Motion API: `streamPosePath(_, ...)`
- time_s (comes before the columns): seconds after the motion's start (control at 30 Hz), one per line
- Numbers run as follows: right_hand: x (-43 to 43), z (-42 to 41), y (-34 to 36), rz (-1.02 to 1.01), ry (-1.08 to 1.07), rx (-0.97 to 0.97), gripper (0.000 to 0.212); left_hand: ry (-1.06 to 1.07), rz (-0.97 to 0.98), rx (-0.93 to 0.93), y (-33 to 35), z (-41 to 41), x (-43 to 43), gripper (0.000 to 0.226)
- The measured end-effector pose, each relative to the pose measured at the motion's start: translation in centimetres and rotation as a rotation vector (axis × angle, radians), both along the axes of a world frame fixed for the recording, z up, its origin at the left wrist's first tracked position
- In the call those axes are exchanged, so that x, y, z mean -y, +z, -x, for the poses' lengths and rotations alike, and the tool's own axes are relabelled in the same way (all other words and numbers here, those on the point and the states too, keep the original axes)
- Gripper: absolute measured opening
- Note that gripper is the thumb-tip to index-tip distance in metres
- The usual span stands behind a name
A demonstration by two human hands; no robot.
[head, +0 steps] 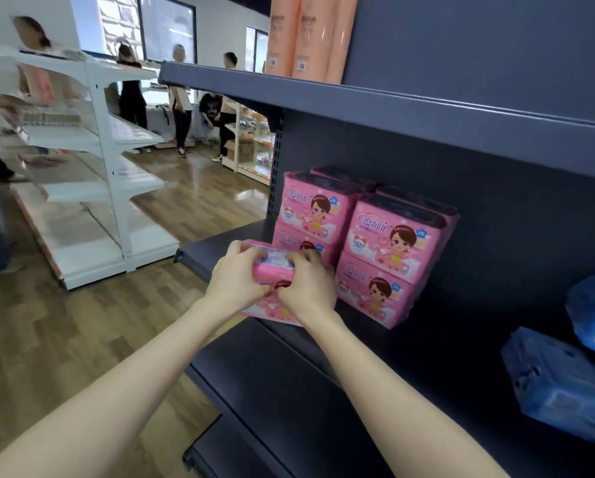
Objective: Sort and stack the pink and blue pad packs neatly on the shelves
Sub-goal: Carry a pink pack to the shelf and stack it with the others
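Head view: both hands, left hand (pixel 235 282) and right hand (pixel 306 288), grip one pink pack (pixel 271 267) by its ends; likely light, soft, slippery; hold it flat by its sides.

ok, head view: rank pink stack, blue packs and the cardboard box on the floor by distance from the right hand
1. Pink stack: on the shelf, just beside the right hand gripping a pink pack.
2. Blue packs: farther right along the shelf.
3. Cardboard box: floor, far back left.
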State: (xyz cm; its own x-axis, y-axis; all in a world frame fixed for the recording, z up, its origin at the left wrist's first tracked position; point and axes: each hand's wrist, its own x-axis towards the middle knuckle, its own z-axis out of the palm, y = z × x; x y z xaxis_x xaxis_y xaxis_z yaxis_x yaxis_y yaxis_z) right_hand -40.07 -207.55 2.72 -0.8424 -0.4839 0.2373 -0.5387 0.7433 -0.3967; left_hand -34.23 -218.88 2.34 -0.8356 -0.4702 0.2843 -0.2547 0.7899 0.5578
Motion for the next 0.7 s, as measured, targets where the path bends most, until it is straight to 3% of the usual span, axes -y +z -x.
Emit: streamPosePath(0.7, 4.3, 2.7, -0.2, -0.093, -0.317, 0.032, 0.057, -0.366, 0.124, 0.023, 0.2, 6.4, 5.6, 0.062)
